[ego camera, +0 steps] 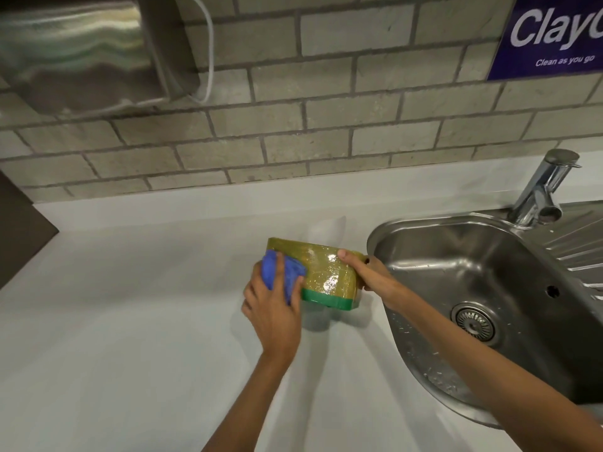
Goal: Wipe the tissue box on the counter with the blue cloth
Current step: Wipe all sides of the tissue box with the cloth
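- The box [326,272], yellow-green with a green band along its near edge and a glossy wrap, is at the middle of the white surface [130,321], just left of the sink [473,288].
- It is tilted, its broad shiny face turned up toward the camera; whether its low edge touches the surface is hard to tell, though a shadow lies just beneath it.
- The left hand [274,308] presses the blue cloth [277,272] against the box's left end, fingers [280,269] curled round the bunched cloth and clamping it.
- The right hand [368,272] grips the box's right end, thumb lying on the top edge, the other fingers wrapped behind and out of sight.
- Both forearms come in from the near edge, the right one crossing over the sink's rim.
- A chrome tap [541,190] stands at the far right of the sink.
- On the tiled wall, a steel dispenser [75,50] hangs far left and a blue sign [554,37] far right.
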### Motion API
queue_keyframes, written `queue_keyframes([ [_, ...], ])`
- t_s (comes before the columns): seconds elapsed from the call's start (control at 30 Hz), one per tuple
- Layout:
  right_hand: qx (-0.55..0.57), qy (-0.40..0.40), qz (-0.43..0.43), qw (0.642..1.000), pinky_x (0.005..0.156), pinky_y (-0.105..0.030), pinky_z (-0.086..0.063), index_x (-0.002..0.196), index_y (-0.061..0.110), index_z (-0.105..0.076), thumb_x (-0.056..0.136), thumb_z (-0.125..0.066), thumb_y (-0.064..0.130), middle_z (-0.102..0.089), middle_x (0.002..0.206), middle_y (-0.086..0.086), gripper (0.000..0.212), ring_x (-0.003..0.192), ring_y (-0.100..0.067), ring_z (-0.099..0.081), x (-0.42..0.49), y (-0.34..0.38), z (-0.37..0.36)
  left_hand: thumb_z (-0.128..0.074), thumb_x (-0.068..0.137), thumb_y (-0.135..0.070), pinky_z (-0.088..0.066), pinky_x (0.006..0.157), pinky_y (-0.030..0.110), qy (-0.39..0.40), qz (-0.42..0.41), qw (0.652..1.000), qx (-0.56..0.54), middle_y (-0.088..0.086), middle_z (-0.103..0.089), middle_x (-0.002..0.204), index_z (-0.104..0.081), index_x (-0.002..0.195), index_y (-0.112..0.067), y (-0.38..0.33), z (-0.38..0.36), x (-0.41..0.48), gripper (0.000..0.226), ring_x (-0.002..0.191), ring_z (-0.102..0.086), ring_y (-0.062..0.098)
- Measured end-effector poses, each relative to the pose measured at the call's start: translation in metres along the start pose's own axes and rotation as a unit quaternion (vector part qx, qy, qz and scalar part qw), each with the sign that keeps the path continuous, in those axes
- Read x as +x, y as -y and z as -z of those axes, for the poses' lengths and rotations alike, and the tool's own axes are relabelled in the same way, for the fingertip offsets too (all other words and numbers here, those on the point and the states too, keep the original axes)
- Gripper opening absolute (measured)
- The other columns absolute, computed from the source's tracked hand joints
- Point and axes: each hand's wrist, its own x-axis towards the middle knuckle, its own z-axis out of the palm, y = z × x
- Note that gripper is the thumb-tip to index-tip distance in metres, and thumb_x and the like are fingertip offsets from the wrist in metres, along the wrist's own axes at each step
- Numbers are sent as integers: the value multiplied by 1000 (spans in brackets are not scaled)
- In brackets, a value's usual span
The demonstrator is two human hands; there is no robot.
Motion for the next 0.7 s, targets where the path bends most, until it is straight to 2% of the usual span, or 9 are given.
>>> queue_keyframes([
  [0.07, 2, 5, -3, 1000, 41, -3, -40, 72, 22, -58, 76, -62, 53, -60, 43, 20, 31, 41, 11, -55, -1, 0, -2, -50, 91, -39, -38, 95, 46, -31, 89, 994, -46, 13, -41, 145, -43, 140, -24, -4, -1, 15, 52, 120, -43, 37],
  [0.1, 2, 3, -8, 1000, 40, -3, -39, 70, 22, -56, 76, -62, 54, -58, 40, 22, 32, 39, 11, -53, -1, 0, -3, -48, 92, -39, -37, 95, 45, -36, 88, 995, -42, 13, -40, 145, -43, 140, -23, -12, -3, 18, 51, 119, -43, 37],
  [0.2, 5, -17, -19, 1000, 44, -7, -41, 69, 23, -57, 71, -63, 60, -59, 41, 20, 38, 42, 8, -55, 0, 1, -7, -50, 90, -38, -44, 90, 45, -18, -41, 999, 11, 18, -47, 140, -45, 138, -22, -43, -8, 5, 51, 112, -51, 37],
  [0.3, 2, -13, -20, 1000, 62, -18, -47, 76, 23, -66, 54, -65, 71, -69, 62, 14, 53, 65, 0, -65, 3, 1, -3, -49, 84, -39, -54, 74, 38, -23, -171, 984, 51, 16, -64, 123, -52, 130, -21, -44, -15, -21, 50, 94, -65, 32],
  [0.4, -13, 1, -20, 1000, 57, -16, -43, 68, 22, -62, 60, -65, 67, -63, 48, 16, 46, 48, 5, -59, 1, 1, -2, -37, 89, -46, -53, 71, 35, -36, -236, 968, 81, 14, -64, 123, -49, 130, -23, -13, -15, -24, 48, 93, -66, 30],
  [0.47, -16, -2, -13, 1000, 52, -12, -42, 70, 23, -58, 71, -64, 58, -63, 51, 16, 36, 50, 5, -58, 0, 2, -2, -29, 93, -48, -52, 74, 39, -44, -185, 979, 70, 19, -61, 125, -55, 130, -17, 6, -12, -16, 54, 95, -64, 36],
  [0.53, -22, -5, -4, 1000, 50, -9, -41, 74, 21, -59, 73, -64, 54, -64, 61, 14, 33, 58, 2, -58, 0, 4, -4, -43, 92, -41, -49, 80, 45, -54, -77, 995, 19, 22, -56, 131, -55, 132, -15, 15, -8, -3, 49, 102, -58, 41],
  [0.63, -35, -8, 8, 999, 42, -4, -37, 67, 22, -57, 71, -68, 53, -61, 51, 17, 33, 51, 5, -56, -3, 7, -10, -54, 91, -34, -43, 88, 45, -55, 54, 995, -57, 17, -48, 138, -47, 137, -19, 16, -5, 18, 49, 111, -49, 40],
  [0.7, -30, -27, 19, 999, 47, -5, -42, 74, 24, -57, 67, -72, 53, -66, 71, 12, 33, 66, 5, -60, -4, 6, -13, -50, 92, -36, -43, 90, 42, -40, 84, 993, -74, 16, -47, 137, -45, 139, -18, 15, -4, 25, 50, 113, -47, 37],
])
